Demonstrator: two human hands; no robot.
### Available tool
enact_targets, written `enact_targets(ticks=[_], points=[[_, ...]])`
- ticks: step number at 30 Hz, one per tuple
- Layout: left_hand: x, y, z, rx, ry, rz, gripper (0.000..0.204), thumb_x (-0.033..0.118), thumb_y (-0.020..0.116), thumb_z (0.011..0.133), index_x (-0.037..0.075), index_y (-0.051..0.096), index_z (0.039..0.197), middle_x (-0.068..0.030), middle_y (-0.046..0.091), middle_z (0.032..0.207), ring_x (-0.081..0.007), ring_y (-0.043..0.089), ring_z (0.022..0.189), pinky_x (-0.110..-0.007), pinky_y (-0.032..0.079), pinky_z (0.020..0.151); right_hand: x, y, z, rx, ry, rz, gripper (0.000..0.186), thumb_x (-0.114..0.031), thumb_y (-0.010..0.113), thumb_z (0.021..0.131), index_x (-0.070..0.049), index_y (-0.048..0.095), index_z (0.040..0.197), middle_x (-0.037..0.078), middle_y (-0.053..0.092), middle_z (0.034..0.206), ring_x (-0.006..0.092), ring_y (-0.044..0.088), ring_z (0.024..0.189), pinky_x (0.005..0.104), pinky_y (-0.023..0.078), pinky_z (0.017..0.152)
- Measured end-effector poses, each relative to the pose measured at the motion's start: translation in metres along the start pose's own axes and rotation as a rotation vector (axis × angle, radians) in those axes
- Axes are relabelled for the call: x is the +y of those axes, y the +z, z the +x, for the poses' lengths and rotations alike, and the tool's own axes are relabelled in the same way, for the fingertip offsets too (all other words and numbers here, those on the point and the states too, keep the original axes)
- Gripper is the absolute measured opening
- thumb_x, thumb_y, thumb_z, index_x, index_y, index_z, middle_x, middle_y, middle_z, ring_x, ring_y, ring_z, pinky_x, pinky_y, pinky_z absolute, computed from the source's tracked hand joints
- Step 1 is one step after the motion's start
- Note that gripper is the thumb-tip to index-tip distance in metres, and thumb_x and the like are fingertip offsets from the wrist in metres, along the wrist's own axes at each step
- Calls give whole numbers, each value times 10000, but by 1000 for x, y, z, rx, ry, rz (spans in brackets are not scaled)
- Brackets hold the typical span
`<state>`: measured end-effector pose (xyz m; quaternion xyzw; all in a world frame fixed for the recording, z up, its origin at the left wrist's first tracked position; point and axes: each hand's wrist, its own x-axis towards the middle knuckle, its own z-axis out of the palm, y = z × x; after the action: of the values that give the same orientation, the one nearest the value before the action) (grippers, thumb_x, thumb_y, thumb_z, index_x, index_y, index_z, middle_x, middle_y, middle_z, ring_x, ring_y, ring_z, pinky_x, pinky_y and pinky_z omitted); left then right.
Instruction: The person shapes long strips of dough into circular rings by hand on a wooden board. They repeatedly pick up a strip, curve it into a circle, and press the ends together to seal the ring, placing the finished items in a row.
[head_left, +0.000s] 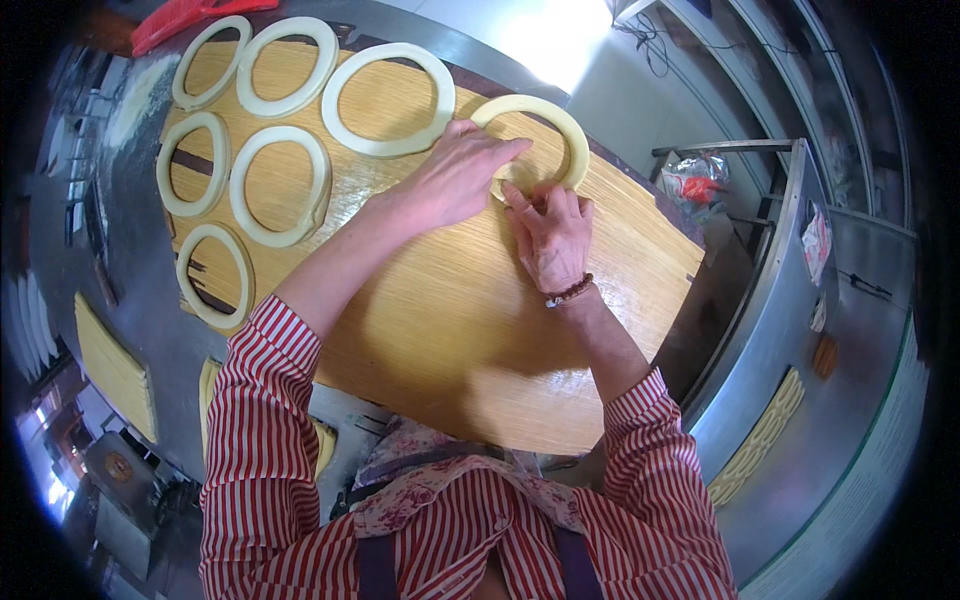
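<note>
A pale dough ring (pixel 573 125) lies at the far right part of a light wooden board (pixel 440 330). My left hand (pixel 462 172) is closed at the ring's left side, thumb stretched toward its middle. At the near side my right hand (pixel 553 235) pinches the dough with curled fingers. Both hands cover the near left stretch of the ring, so the dough there is hidden. Just left of my left hand lies another dough ring (pixel 445 95), flat on the board. Several more rings, such as a far one (pixel 325 60) and a near one (pixel 245 285), fill the board's left end.
A red tool (pixel 185 22) lies beyond the board's far left corner. White flour (pixel 138 100) dusts the metal table (pixel 120 220) at left, where a folded yellow slab (pixel 115 365) also rests. At right stands a metal-framed cabinet (pixel 735 300) with a plastic bag (pixel 697 178) inside.
</note>
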<state>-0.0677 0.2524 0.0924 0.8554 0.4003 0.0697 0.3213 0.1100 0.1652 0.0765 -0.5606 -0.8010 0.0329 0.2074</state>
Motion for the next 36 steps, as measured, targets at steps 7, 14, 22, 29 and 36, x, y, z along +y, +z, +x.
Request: enact_targets(ticks=[7, 14, 22, 29, 36], points=[[13, -13, 4, -21, -104, -180, 437, -32, 474, 954, 111, 582, 1353, -128, 681, 1204, -259, 611, 1125, -409, 415, 1090, 0, 1, -3, -29, 0, 22, 329, -143, 746, 797, -199, 750, 1121, 5, 551, 910, 178, 558, 815, 364, 375, 738], [13, -5, 20, -73, -161, -436, 382, 22, 577, 938, 82, 613, 1314, -143, 700, 1167, -261, 672, 1031, -392, 529, 948, 5, -6, -5, 44, -28, 123, 380, -77, 759, 753, -178, 755, 1119, 11, 564, 932, 178, 548, 806, 357, 404, 742], [23, 0, 22, -15, -215, -388, 334, 82, 711, 860, 93, 703, 1194, -111, 743, 1063, -223, 705, 949, -346, 559, 881, 37, -41, -34, 135, 285, 299, 285, 33, 723, 804, -76, 732, 1067, 88, 623, 904, 244, 640, 731, 338, 523, 621], [25, 11, 15, 75, -221, -452, 325, 67, 702, 854, 116, 711, 1175, -105, 730, 1098, -211, 702, 966, -332, 565, 895, 55, -39, -32, 180, 544, 445, 227, -10, 708, 846, -36, 725, 1071, 97, 628, 881, 202, 629, 696, 324, 515, 623], [19, 43, -11, 143, 218, -164, 396, 138, 648, 919, 108, 602, 1311, -125, 635, 1302, -276, 583, 1241, -382, 441, 1125, 87, -32, 9, 128, 644, 458, 347, -170, 760, 840, 8, 704, 1132, 115, 690, 950, 198, 676, 766, 301, 555, 680]])
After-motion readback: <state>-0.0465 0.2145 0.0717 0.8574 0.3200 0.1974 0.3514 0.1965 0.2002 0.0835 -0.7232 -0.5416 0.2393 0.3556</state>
